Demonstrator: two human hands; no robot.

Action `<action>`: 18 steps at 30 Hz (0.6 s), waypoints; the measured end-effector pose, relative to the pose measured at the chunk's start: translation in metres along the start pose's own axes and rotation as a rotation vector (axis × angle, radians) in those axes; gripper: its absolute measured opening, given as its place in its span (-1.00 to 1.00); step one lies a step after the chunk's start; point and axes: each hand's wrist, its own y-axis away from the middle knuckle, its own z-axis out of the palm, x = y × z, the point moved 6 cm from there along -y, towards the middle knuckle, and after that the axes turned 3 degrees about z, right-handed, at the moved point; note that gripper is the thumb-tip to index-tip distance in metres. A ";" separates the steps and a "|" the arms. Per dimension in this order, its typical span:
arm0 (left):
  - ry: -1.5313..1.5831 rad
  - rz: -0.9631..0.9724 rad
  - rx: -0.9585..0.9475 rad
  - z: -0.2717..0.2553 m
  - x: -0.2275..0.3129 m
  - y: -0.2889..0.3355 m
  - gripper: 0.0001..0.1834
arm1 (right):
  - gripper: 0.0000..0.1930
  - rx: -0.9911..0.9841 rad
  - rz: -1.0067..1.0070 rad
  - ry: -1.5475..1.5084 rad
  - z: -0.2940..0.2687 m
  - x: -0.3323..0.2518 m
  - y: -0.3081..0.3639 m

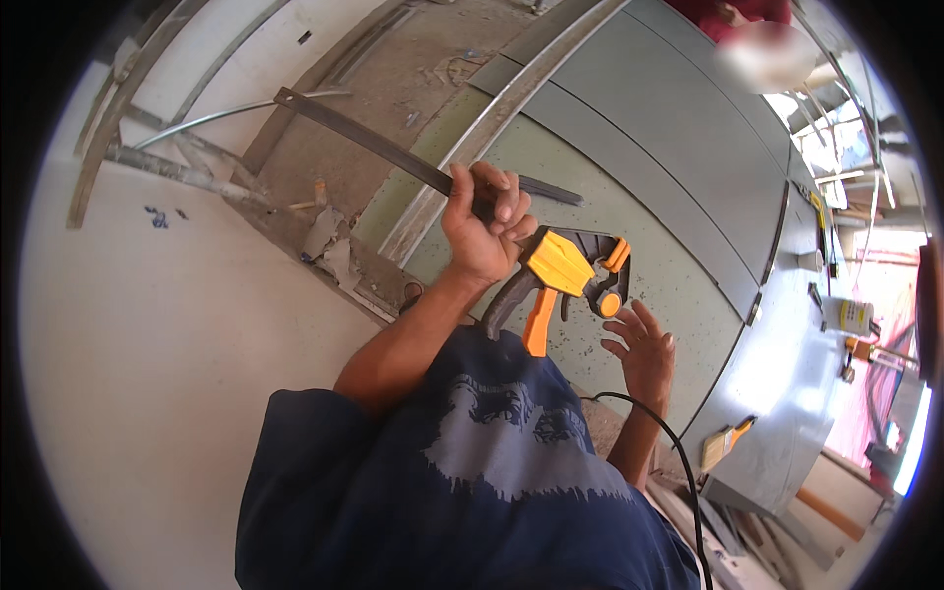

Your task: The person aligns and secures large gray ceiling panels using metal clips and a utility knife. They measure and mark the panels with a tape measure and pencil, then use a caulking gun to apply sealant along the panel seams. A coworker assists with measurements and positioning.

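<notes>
In front of my chest my left hand [482, 226] is closed around the long dark bar of a bar clamp [559, 264]. The clamp has a yellow and black body, an orange trigger and orange jaw pads. Its bar slants up to the left, ending in a small hole. My right hand [644, 349] hangs just below the jaw end, fingers apart and slightly curled, holding nothing. Beneath the clamp lies a pale green speckled board [678, 285]. Beyond my left fingers, a short dark strip [551, 191] rests on it.
Large grey panels [659, 108] lie beyond the board. A long metal channel [511, 103] crosses its left side. At right, a paintbrush [726, 444] and a tub [855, 317] rest on a shiny grey surface [767, 374]. A black cable [678, 442] runs past my right arm. Someone in red [723, 14] is at the far side.
</notes>
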 end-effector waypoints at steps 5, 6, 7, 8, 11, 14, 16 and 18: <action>0.121 -0.303 -0.216 -0.017 0.035 -0.051 -0.46 | 0.01 -0.370 0.020 -0.462 0.116 0.058 -0.035; 0.158 -0.366 -0.243 -0.020 0.044 -0.059 -0.46 | 0.01 -0.379 -0.009 -0.505 0.134 0.065 -0.040; 0.200 -0.404 -0.276 -0.022 0.054 -0.067 -0.46 | 0.02 -0.382 -0.013 -0.523 0.151 0.068 -0.048; 0.266 -0.428 -0.293 -0.023 0.061 -0.074 -0.47 | 0.09 -0.519 -0.062 -0.645 0.173 0.069 -0.054; 0.292 -0.441 -0.176 -0.032 0.073 -0.087 -0.49 | 0.18 -0.366 -0.061 -0.480 0.224 0.087 -0.070; 0.268 -0.443 -0.125 -0.034 0.067 -0.091 -0.56 | 0.07 -0.400 -0.009 -0.527 0.275 0.090 -0.089; 0.284 -0.479 -0.126 -0.034 0.057 -0.089 -0.63 | -0.07 -0.394 -0.020 -0.595 0.290 0.080 -0.103; 0.258 -0.540 -0.183 -0.032 0.047 -0.085 -0.66 | -0.15 -0.285 0.018 -0.662 0.291 0.073 -0.109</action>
